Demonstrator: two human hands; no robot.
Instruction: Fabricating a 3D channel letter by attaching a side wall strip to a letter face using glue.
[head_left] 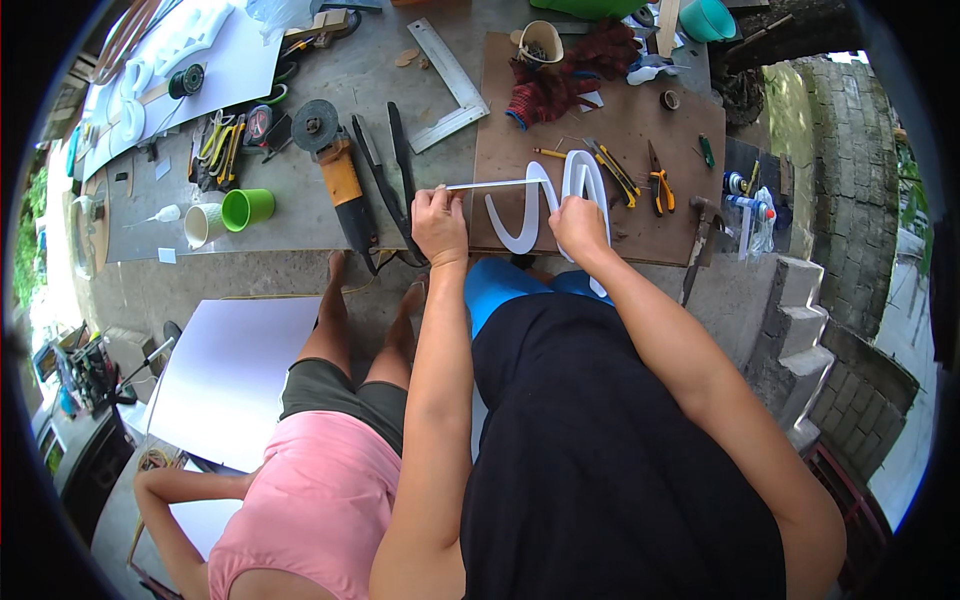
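Note:
My left hand (440,226) is closed in a pinch on the end of a thin white strip (497,184). The strip runs right to a curved white piece shaped like a hook or letter (522,228). My right hand (582,228) is closed round the lower part of a looped white piece (583,172), whose band hangs below the fist near the table's edge. Whether the strip and both curved parts are one piece I cannot tell. Just beyond my right hand lie a yellow utility knife (616,176) and orange-handled pliers (661,186).
An angle grinder (340,180) and a black long-jawed tool (392,170) lie left of my left hand. A metal square (450,90), red gloves (570,80), a hammer (700,235) and green cup (247,208) are on the table. A person in pink (330,460) is at my left.

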